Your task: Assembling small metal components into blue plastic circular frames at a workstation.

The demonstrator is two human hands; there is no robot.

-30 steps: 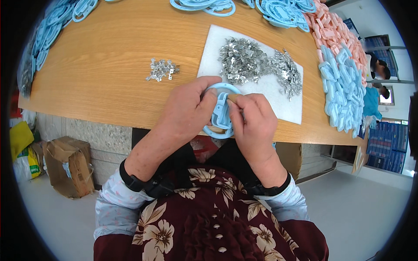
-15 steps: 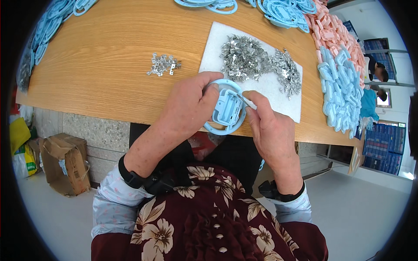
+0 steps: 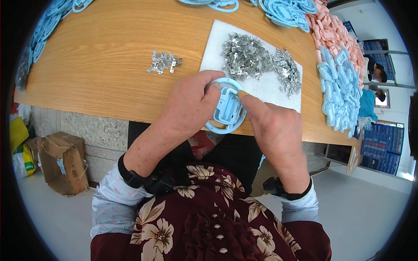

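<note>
My left hand (image 3: 191,98) is closed on the left rim of a light blue round plastic housing (image 3: 212,127), its thumb over the edge. The housing is a ring around a boxy compartment, held tilted above the table's near edge. My right hand (image 3: 276,130) is curled at the ring's right side, its index fingertip against the upper right of the compartment. Whatever sits between its fingertips is hidden. Beyond the hands, small silvery metal clips form a large pile (image 3: 246,56) and a smaller pile (image 3: 286,71) on a white foam sheet (image 3: 209,56).
A small cluster of metal clips (image 3: 163,62) lies on the wooden table (image 3: 109,65). Blue ring parts (image 3: 287,11) are heaped at the far edge. Pink parts (image 3: 333,32) and blue parts (image 3: 342,91) cover the right side. A cardboard box (image 3: 63,163) stands on the floor at left.
My right hand has rolled over and its fingertips have moved in against the compartment. The thin metal piece seen between finger and thumb before is now out of sight. My left hand barely moved.
</note>
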